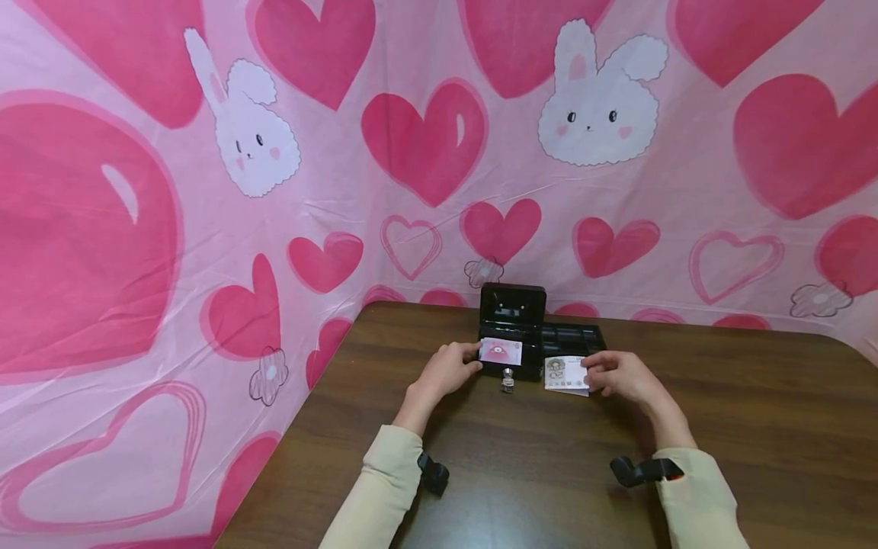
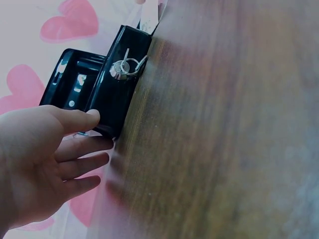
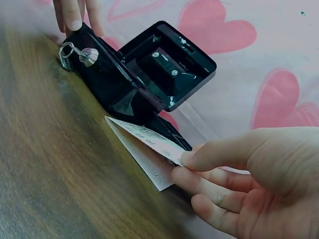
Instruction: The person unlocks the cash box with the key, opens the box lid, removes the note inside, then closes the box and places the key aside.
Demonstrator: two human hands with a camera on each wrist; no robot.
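Note:
A small black cash box (image 1: 528, 372) stands at the back of the table with its lid (image 1: 513, 305) raised. A pink banknote (image 1: 501, 351) lies in its open body. From the lock at the front hangs a ring of keys (image 2: 128, 67). My left hand (image 1: 449, 371) touches the left end of the box, thumb on the front edge and fingers loosely extended beside it. Right of the box, my right hand (image 1: 620, 375) pinches a folded white banknote (image 3: 142, 162) between thumb and fingers. The fold points toward the box, and the two halves spread apart.
A black compartment tray (image 1: 576, 336) lies right of the box, partly behind the folded note. The brown wooden table (image 1: 521, 465) extends toward me. Behind it hangs a pink cloth (image 1: 425, 145) with hearts and rabbits. Each wrist carries a black camera mount (image 1: 434, 474).

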